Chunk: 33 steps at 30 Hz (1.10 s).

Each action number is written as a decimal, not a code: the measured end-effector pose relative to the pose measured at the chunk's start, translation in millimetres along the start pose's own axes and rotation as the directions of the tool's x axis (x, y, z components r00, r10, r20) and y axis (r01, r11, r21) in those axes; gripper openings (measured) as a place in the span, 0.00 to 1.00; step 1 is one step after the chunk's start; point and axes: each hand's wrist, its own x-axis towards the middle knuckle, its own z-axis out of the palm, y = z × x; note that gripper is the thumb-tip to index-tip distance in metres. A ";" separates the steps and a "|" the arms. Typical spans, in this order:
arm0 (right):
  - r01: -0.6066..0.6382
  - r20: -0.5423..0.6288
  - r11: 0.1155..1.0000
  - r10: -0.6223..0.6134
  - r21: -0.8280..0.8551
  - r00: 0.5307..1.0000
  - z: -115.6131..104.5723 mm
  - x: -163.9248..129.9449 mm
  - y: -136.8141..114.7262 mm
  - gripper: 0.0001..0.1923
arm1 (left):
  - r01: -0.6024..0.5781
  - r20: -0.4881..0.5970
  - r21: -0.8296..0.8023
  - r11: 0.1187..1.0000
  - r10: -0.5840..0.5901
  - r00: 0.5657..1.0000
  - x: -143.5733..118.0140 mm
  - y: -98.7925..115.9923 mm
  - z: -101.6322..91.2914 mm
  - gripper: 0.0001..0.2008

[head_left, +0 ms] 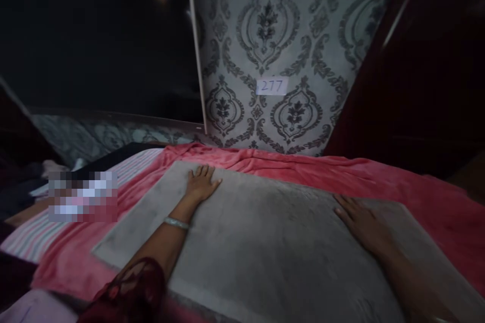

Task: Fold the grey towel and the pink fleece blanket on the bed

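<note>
A grey rectangular mat [265,232], soft-looking with a pale edge, lies spread out over a pink-red blanket [435,212]. Near the mat's far left corner, my left hand [201,184] rests flat on it with fingers spread; a light bracelet circles that wrist. My right hand [359,222] lies on the right part of the mat, its fingers stretched toward the far edge. Neither hand holds anything. Both palms face down, so their undersides are hidden.
Under the blanket on the left shows a striped cloth [26,237]. Behind stands a patterned wall with a paper label [272,86] reading 277. A large dark screen [102,40] is at upper left, a dark red glossy panel [424,70] at right.
</note>
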 end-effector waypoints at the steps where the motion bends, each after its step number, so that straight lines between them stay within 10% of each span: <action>1: 0.001 -0.010 1.000 -0.001 0.006 1.000 3.6 1.2 2.5 0.35 | 0.057 -0.001 -0.009 0.998 -0.057 0.998 2.5 -10.7 0.3 0.36; 8: 0.003 -0.044 1.000 -0.003 -0.001 0.999 4.4 1.2 2.5 0.36 | 0.276 -0.056 -0.057 0.959 -0.280 0.958 12.1 -51.2 4.0 0.40; 21: 0.004 -0.031 0.998 -0.005 -0.058 1.000 -3.4 -0.2 -7.4 0.33 | -0.014 -0.104 -0.066 0.998 0.007 0.995 -18.2 -128.0 -26.0 0.27; 24: -0.014 -0.001 0.995 0.014 -0.099 1.000 -16.0 -2.4 -19.1 0.31 | -0.130 -0.120 -0.078 0.988 0.120 0.985 -6.9 -100.6 -28.6 0.26; 28: 0.035 0.100 0.995 -0.025 -0.094 0.995 -39.1 3.5 -56.8 0.32 | -0.354 -0.097 -0.114 0.928 0.344 0.934 12.2 -12.4 -23.9 0.31; 33: 0.269 0.117 0.963 -0.264 -0.031 0.957 -46.8 20.4 -129.2 0.33 | -0.679 -0.044 -0.199 0.707 0.685 0.727 9.4 112.1 -10.4 0.37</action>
